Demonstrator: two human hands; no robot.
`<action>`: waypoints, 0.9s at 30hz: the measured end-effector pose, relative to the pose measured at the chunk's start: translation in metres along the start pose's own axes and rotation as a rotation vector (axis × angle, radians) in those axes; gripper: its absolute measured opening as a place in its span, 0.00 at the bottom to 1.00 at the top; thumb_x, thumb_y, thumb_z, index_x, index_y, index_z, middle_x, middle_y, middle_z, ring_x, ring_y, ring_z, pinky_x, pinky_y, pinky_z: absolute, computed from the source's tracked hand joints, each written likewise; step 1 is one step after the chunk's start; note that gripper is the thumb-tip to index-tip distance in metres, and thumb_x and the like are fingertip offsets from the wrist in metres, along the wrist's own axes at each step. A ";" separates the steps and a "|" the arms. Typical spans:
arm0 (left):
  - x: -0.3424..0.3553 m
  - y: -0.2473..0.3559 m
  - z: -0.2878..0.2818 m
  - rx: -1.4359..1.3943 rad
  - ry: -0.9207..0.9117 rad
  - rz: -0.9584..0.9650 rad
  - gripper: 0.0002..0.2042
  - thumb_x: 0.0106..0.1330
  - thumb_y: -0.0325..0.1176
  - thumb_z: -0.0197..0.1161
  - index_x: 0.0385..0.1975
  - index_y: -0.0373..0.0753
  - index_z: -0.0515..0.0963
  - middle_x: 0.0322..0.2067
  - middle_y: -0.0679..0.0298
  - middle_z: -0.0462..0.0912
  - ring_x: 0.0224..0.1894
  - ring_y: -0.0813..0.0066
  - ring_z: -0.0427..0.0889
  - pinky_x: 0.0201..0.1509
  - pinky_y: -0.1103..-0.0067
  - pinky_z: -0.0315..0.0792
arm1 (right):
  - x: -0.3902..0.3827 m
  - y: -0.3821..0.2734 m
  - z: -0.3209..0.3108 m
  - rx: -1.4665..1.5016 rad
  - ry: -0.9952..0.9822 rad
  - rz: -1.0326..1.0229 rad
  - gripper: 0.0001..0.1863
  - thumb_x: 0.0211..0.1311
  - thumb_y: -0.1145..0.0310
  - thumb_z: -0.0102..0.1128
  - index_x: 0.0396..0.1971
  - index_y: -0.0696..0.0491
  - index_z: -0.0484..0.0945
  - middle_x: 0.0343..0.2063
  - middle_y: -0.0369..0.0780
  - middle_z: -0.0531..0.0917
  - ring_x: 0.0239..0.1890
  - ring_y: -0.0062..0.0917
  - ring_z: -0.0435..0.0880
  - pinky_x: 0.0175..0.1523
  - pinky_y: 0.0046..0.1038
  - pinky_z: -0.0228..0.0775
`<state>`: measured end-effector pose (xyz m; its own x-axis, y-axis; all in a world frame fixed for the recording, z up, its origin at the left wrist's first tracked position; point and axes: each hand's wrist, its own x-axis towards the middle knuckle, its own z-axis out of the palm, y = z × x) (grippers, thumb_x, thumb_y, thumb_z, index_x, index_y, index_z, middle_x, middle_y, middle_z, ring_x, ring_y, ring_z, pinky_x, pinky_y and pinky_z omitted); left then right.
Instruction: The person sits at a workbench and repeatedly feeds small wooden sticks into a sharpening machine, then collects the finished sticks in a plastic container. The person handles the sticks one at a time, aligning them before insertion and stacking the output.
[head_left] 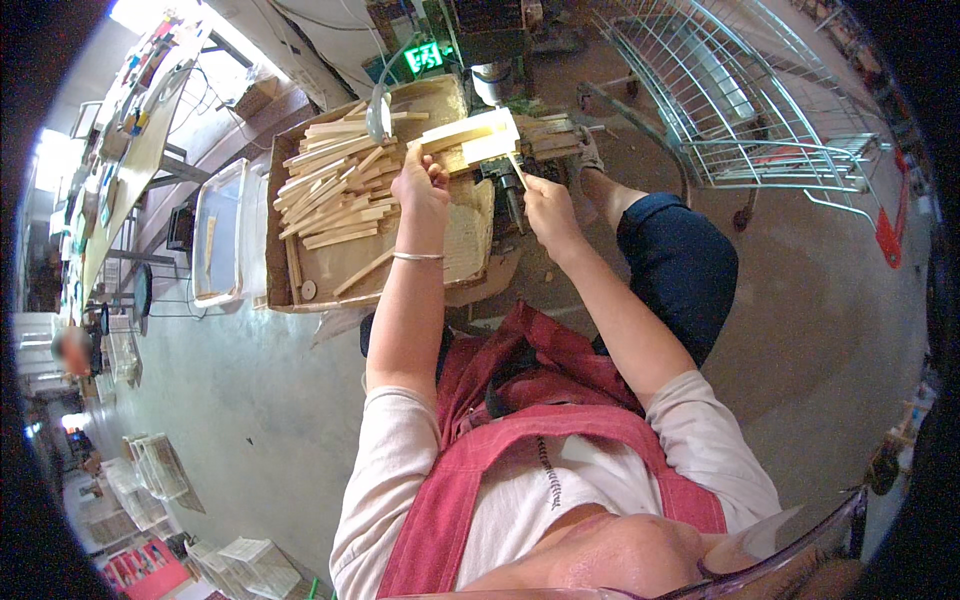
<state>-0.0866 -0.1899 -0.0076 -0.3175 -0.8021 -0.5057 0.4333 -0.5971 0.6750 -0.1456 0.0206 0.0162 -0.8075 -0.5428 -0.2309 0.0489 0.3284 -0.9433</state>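
At the end of a pale wooden strip, my left hand is closed, with the thumb and fingers pinching it. The strip runs to the right onto a small, brightly lit machine bed. My right hand is closed round a thin pale stick whose tip reaches the bed's near edge. Just left of that hand, a black handle-like part juts from the machine. Glare on the bed hides where strip and machine meet.
A cardboard box full of loose wooden strips lies left of the machine, under a grey lamp-like head. More strips lie beyond on the right. A white plastic bin and a wire shopping cart flank the area.
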 end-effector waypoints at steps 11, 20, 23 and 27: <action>-0.014 -0.008 -0.021 0.255 -0.032 0.121 0.10 0.72 0.35 0.64 0.30 0.38 0.74 0.20 0.65 0.77 0.14 0.77 0.71 0.14 0.78 0.63 | -0.014 -0.011 0.010 0.203 -0.027 0.075 0.28 0.63 0.82 0.43 0.64 0.58 0.74 0.27 0.40 0.80 0.21 0.21 0.73 0.22 0.30 0.65; 0.003 -0.008 0.000 0.311 0.029 0.031 0.16 0.72 0.40 0.68 0.27 0.38 0.73 0.18 0.67 0.75 0.13 0.78 0.67 0.13 0.78 0.59 | 0.004 0.002 0.030 -0.019 0.049 -0.196 0.18 0.62 0.79 0.49 0.50 0.62 0.79 0.34 0.50 0.85 0.33 0.38 0.86 0.38 0.38 0.76; 0.002 -0.009 -0.006 0.254 0.045 0.000 0.14 0.71 0.37 0.68 0.27 0.39 0.74 0.18 0.68 0.75 0.13 0.79 0.67 0.14 0.80 0.58 | 0.005 -0.016 0.036 -0.248 0.040 -0.295 0.13 0.63 0.72 0.55 0.44 0.62 0.79 0.34 0.55 0.85 0.37 0.49 0.87 0.41 0.45 0.77; -0.006 -0.006 -0.018 0.224 -0.031 0.105 0.12 0.70 0.36 0.69 0.27 0.40 0.75 0.18 0.70 0.74 0.14 0.81 0.67 0.15 0.80 0.60 | 0.063 -0.041 0.073 -0.344 0.157 -0.357 0.18 0.62 0.58 0.66 0.39 0.59 0.81 0.32 0.53 0.87 0.39 0.51 0.87 0.45 0.47 0.80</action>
<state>-0.0722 -0.1817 -0.0182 -0.3080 -0.8577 -0.4116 0.2683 -0.4934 0.8274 -0.1559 -0.0832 0.0229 -0.8183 -0.5537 0.1541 -0.4201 0.3932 -0.8179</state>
